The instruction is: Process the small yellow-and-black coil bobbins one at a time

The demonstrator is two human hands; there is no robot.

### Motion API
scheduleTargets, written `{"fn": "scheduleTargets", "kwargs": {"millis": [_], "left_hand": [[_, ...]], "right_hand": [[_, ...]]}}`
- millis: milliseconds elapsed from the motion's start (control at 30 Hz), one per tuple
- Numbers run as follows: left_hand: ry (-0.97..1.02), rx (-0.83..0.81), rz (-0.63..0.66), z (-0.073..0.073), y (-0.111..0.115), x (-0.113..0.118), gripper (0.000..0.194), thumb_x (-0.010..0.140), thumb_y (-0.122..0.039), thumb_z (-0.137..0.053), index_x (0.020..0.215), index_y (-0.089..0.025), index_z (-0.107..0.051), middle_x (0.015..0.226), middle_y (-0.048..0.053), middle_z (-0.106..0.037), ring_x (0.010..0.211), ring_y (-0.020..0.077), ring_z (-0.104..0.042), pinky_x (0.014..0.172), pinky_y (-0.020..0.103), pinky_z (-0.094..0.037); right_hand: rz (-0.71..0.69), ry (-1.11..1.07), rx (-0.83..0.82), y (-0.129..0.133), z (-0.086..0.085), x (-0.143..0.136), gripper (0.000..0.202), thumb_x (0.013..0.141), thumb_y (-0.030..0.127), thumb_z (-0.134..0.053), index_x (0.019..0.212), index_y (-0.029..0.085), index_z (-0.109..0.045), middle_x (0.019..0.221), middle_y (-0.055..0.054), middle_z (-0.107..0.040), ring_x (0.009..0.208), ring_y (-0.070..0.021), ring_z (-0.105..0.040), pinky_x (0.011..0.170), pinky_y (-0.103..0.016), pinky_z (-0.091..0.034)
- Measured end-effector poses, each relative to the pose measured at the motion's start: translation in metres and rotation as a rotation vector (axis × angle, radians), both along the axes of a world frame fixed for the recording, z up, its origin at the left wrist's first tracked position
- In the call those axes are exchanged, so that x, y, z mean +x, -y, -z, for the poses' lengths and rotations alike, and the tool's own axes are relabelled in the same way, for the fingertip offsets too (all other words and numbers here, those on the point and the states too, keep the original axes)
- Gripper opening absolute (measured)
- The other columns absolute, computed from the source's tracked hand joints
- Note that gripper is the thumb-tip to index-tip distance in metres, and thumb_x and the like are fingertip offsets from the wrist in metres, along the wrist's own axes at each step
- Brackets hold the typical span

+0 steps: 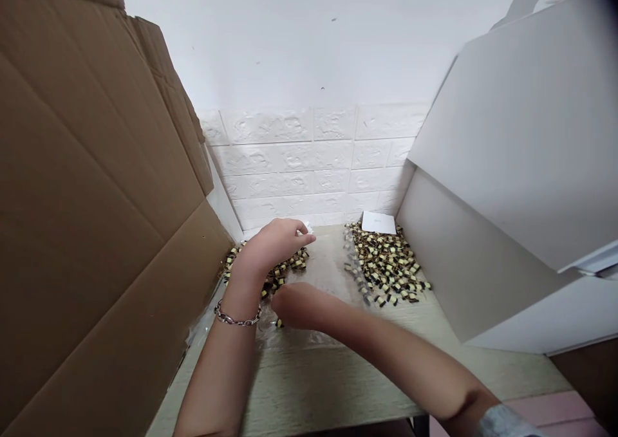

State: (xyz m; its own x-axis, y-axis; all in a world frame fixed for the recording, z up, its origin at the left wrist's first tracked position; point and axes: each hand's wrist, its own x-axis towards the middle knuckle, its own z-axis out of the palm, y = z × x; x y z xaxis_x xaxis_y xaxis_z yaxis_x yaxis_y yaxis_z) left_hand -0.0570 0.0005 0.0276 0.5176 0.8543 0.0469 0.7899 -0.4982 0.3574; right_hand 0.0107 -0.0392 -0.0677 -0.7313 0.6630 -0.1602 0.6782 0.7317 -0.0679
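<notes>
My left hand (275, 244) is bent over the left heap of small yellow-and-black pieces (234, 255). Its thumb and a finger point right, close together, with a bit of white material (306, 227) at their tips. What that white bit is, I cannot make out. Lower down, my right hand (302, 303) reaches in from the right, back upward, above the near edge of the left heap. Its fingers are hidden beneath it. Under and between the hands lies a clear plastic sheet or bag (328, 263).
A second heap of the same pieces (386, 263) lies on the pale tabletop (328, 385) at the right, with a white card (379, 223) at its back. Brown cardboard (96, 167) stands at the left, white panels (521, 128) at the right, and a white brick-pattern wall (290, 160) behind.
</notes>
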Motion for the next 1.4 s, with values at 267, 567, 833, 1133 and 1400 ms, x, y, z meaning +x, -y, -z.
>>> {"fn": "scheduleTargets", "kwargs": {"millis": [267, 567, 833, 1133, 1400], "left_hand": [[0.156, 0.195, 0.003, -0.008, 0.002, -0.003, 0.034, 0.081, -0.038, -0.032, 0.087, -0.021, -0.061, 0.091, 0.002, -0.063, 0.084, 0.0173, -0.054, 0.072, 0.027, -0.039], [0.732, 0.107, 0.163, -0.011, 0.002, -0.006, 0.073, 0.081, -0.054, 0.004, 0.105, -0.017, -0.054, 0.096, 0.006, -0.059, 0.092, 0.0153, -0.052, 0.088, 0.03, -0.038], [0.68, 0.146, 0.259, -0.009, 0.006, 0.007, 0.064, 0.062, -0.047, -0.062, 0.117, -0.025, -0.039, 0.12, 0.008, -0.046, 0.098, 0.0178, -0.051, 0.081, 0.029, -0.042], [0.819, 0.78, 0.115, -0.005, 0.015, 0.029, 0.035, 0.067, -0.033, -0.063, 0.098, -0.02, -0.054, 0.096, 0.005, -0.052, 0.091, 0.0147, -0.051, 0.08, 0.029, -0.044], [0.763, 0.846, 0.143, -0.008, 0.02, 0.025, 0.019, 0.072, -0.024, -0.058, 0.09, -0.019, -0.056, 0.089, 0.002, -0.06, 0.089, 0.013, -0.054, 0.082, 0.028, -0.044]], "right_hand": [[-0.091, -0.348, -0.114, -0.008, -0.046, 0.03, 0.016, 0.079, 0.024, -0.048, 0.083, 0.017, -0.062, 0.08, 0.001, -0.065, 0.071, -0.0081, -0.056, 0.063, -0.016, -0.041], [0.264, -1.288, -0.446, -0.024, -0.078, 0.088, 0.017, 0.067, 0.032, -0.062, 0.069, 0.015, -0.058, 0.059, 0.004, -0.054, 0.053, -0.0056, -0.046, 0.051, -0.018, -0.035], [0.228, -1.847, -0.544, -0.019, -0.091, 0.109, 0.021, 0.066, 0.033, -0.064, 0.062, 0.016, -0.052, 0.05, 0.006, -0.046, 0.043, -0.0033, -0.037, 0.048, -0.018, -0.033], [0.232, -1.878, -0.68, -0.012, -0.094, 0.099, 0.025, 0.065, 0.033, -0.066, 0.059, 0.015, -0.05, 0.047, 0.007, -0.044, 0.039, -0.002, -0.033, 0.046, -0.018, -0.032], [0.239, -1.883, -0.694, -0.009, -0.096, 0.097, 0.027, 0.065, 0.034, -0.065, 0.056, 0.015, -0.048, 0.044, 0.007, -0.041, 0.04, -0.0028, -0.034, 0.046, -0.018, -0.032]]}}
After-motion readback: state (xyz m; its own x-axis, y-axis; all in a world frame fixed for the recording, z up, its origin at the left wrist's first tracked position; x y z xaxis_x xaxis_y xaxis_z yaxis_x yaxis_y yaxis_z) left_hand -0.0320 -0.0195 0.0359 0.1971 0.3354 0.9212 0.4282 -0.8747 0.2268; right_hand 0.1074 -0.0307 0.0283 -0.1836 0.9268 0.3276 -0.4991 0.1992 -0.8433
